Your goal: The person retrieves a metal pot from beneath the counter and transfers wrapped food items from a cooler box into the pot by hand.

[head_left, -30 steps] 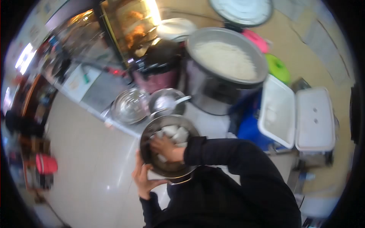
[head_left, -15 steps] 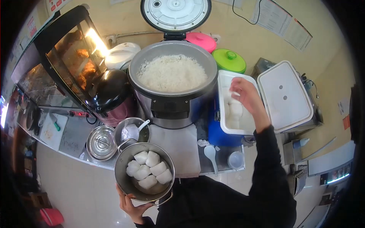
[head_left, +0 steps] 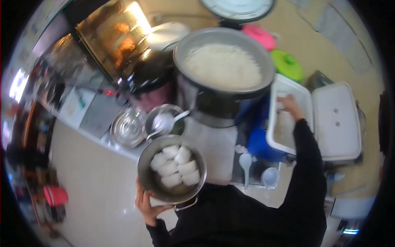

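My left hand (head_left: 149,206) grips the lower left rim of a steel pot (head_left: 142,175), holding it in front of my body. Several white rounded packets (head_left: 168,168), which look like wrapped rice portions, lie inside it. On the right, my right hand (head_left: 290,106) reaches down into an open blue cooler box (head_left: 263,133) with a white inside. Something white shows by its fingertips, but blur hides whether the fingers hold it.
A large rice cooker (head_left: 193,92) full of cooked rice (head_left: 224,66) stands behind the pot. Nearby are a steel lid (head_left: 128,127), a bowl with a white ladle (head_left: 180,116), a white rice paddle (head_left: 245,164), a clear cup (head_left: 270,177) and a lit food warmer (head_left: 123,45).
My right hand has gone from above the cooler's opening down into it. The view has turned and shifted, so the scene sits differently and is blurred. My left hand keeps hold of the pot.
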`<state>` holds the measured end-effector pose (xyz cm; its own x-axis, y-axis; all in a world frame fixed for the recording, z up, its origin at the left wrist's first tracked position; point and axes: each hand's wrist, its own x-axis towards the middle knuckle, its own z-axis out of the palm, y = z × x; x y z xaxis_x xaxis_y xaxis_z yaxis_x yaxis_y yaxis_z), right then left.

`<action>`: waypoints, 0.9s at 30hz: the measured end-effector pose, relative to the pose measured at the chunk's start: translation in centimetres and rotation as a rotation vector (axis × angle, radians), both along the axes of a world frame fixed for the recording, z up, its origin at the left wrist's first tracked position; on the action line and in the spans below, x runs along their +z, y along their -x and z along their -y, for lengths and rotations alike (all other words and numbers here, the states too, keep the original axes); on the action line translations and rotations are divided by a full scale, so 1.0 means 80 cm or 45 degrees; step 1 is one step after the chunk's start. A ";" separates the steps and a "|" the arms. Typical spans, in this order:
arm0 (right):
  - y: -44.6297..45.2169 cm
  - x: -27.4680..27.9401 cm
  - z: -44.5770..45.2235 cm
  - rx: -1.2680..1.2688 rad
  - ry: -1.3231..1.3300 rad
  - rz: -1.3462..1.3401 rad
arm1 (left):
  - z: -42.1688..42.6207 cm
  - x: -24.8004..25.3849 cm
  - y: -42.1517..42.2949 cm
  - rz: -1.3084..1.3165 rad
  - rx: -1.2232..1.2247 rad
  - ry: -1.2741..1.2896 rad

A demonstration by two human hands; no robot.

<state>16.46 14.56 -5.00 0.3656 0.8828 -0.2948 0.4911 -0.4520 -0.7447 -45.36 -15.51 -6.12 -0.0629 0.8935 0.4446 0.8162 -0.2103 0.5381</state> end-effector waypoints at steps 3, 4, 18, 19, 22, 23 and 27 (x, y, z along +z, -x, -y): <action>0.004 0.061 0.038 -0.075 -0.313 0.646 | -0.006 0.004 -0.003 -0.044 0.021 -0.051; 0.049 0.132 0.080 0.072 -0.255 0.306 | -0.004 0.000 -0.001 -0.029 0.038 -0.030; 0.563 0.074 0.181 2.442 -0.044 0.096 | -0.010 -0.010 0.006 -0.056 0.008 -0.138; 0.581 0.063 0.189 2.640 0.018 0.241 | -0.009 -0.011 0.007 -0.044 0.011 -0.137; 0.597 -0.040 0.215 2.742 -0.499 0.427 | -0.009 -0.013 0.007 -0.015 0.021 -0.128; 0.597 -0.047 0.216 2.739 -0.489 0.415 | -0.009 -0.012 0.006 -0.010 0.028 -0.118; 0.587 -0.040 0.212 2.755 -0.419 0.353 | -0.010 -0.012 0.009 0.023 0.024 -0.152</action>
<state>-30.52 -2.43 -8.23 -0.9662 -0.1310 -0.2221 -0.0023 0.8657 -0.5006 -46.05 -14.68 -7.11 -0.0883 0.8328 0.5464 0.8109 -0.2585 0.5250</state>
